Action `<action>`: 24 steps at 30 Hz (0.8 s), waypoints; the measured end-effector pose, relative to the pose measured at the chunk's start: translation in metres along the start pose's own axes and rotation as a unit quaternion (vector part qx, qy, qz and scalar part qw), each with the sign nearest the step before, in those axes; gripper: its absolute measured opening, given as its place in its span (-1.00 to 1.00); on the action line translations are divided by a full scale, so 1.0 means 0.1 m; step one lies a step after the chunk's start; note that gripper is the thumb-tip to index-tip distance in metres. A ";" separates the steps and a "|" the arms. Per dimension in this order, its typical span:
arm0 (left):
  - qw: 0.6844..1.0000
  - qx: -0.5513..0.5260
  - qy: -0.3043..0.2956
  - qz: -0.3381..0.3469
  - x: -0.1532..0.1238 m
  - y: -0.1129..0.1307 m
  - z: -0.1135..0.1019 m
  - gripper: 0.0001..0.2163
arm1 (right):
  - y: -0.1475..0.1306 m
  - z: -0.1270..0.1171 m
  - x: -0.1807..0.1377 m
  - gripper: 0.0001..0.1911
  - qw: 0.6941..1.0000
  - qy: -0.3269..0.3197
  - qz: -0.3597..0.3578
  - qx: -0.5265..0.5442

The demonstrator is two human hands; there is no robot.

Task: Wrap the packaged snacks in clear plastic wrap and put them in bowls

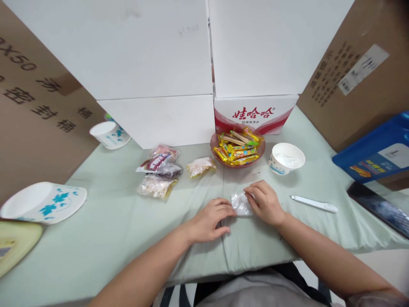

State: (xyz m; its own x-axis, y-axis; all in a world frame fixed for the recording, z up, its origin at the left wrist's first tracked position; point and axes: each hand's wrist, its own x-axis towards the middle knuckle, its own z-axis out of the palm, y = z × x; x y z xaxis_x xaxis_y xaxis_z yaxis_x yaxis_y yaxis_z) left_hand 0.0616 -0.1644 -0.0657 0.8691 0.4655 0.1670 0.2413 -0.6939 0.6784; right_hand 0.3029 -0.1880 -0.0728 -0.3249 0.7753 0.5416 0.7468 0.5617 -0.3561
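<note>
A small clear plastic bag (241, 204) lies crumpled on the green cloth between my hands. My right hand (266, 202) pinches its upper right side between thumb and fingers. On the other side, my left hand (211, 220) rests on the cloth with fingers stretched out and thumb apart, fingertips touching the bag's left edge. Beyond them stands a reddish bowl (213, 150) full of yellow-wrapped snack sticks (244, 152). To its left lie a packet with pale contents (201, 166) and a small pile of clear and purple packets (159, 164).
A white paper bowl (286, 158), a white cutter-like tool (314, 203), a phone (380, 207) and a blue container (373, 149) are on the right. Two more paper bowls (110, 135) stand left. White boxes (153, 51) wall off the back; brown cartons flank both sides.
</note>
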 end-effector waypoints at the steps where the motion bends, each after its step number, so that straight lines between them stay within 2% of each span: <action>1: 1.000 -0.001 -0.001 0.000 0.01 0.00 0.00 -0.66 | -0.03 0.00 -0.01 -0.80 0.999 -0.014 -0.036 0.014; 4: 1.000 0.009 0.000 0.001 0.01 0.02 -0.01 -0.68 | -0.10 0.08 -0.04 -0.80 0.992 -0.102 -0.076 0.003; 8: 0.998 0.049 0.038 -0.013 0.00 0.04 0.01 -0.76 | -0.11 0.20 -0.04 -0.78 0.988 -0.142 -0.026 -0.054; 11: 0.993 0.093 0.072 -0.018 -0.02 0.03 0.02 -0.73 | -0.09 0.20 -0.03 -0.75 0.988 -0.143 -0.015 -0.054; 16: 0.987 0.159 0.016 -0.027 -0.03 0.00 0.02 -0.59 | -0.12 0.15 -0.03 -0.69 0.989 -0.148 -0.021 -0.022; 21: 0.988 0.151 0.012 -0.039 -0.04 -0.05 0.03 -0.62 | -0.02 -0.01 -0.02 -0.74 0.984 -0.170 -0.056 -0.020; 24: 0.990 0.134 0.016 -0.037 -0.06 -0.07 0.03 -0.65 | 0.24 -0.34 0.12 -0.71 0.994 -0.087 -0.025 -0.056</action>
State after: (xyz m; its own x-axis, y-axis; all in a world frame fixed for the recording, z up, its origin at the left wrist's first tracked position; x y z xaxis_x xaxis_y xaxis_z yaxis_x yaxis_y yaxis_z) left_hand 0.0559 -0.1638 -0.0736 0.8319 0.5344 0.1493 0.4135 -0.7765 0.4754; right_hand 0.3367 -0.1753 -0.0489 -0.4519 0.7905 0.4134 0.7834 0.5733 -0.2399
